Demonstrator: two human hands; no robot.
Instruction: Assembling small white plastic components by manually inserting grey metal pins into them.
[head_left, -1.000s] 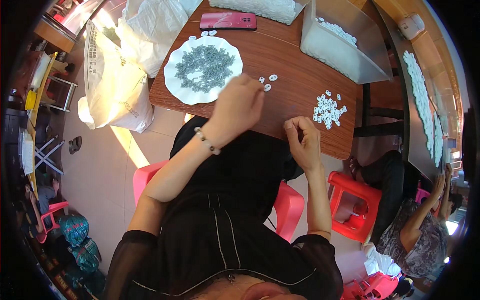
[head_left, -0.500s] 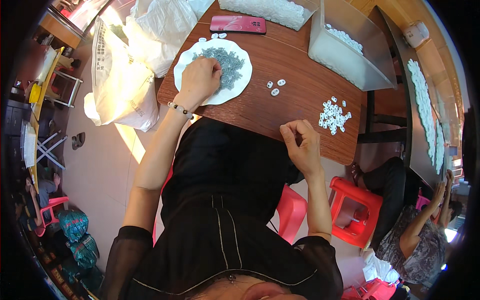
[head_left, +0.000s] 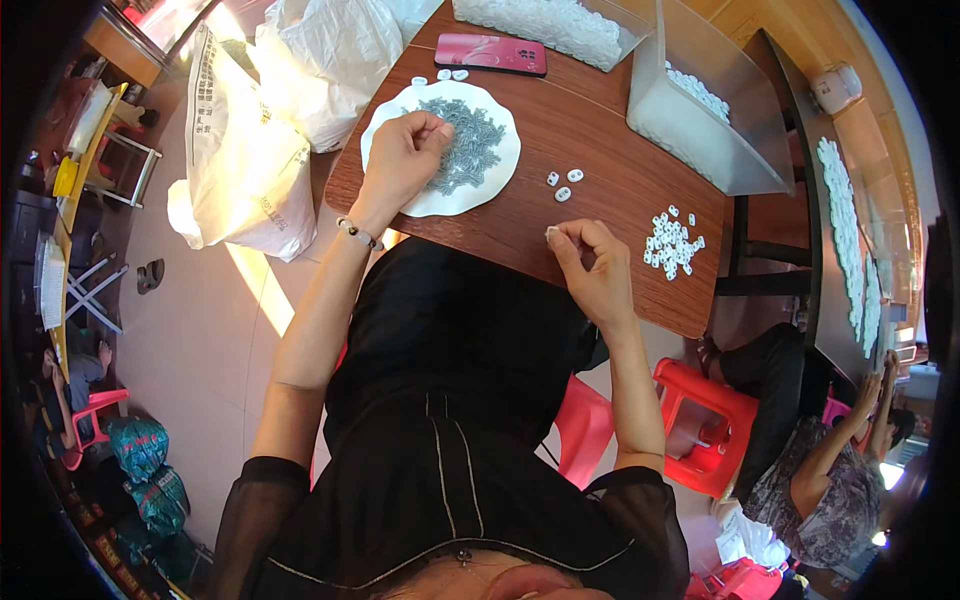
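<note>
A white plate with a wavy rim (head_left: 508,170) stands at the table's left, holding a heap of small thin grey metallic pieces (head_left: 470,140). Over this heap is my left hand (head_left: 405,160), thumb and fingertips pinched together; whatever may be between them is too small to make out. My right hand (head_left: 597,270), at the table's near edge, pinches a small white plastic piece (head_left: 552,232) between thumb and forefinger. Just beyond it lie three white oval two-holed plastic pieces (head_left: 563,195). To the right of that hand spreads a loose pile of white two-holed pieces (head_left: 672,245).
A pink phone (head_left: 490,54) and a few white pieces (head_left: 445,75) lie beyond the plate. Bins of white pieces (head_left: 690,140) stand at the far right. White sacks (head_left: 250,150) sit left of the table. A red stool (head_left: 705,430) and another person (head_left: 810,480) are at right.
My left hand has lifted slightly and shifted right over the grey pieces. My right hand has turned and moved a little, so a white piece shows at its fingertips. The view has shifted slightly.
</note>
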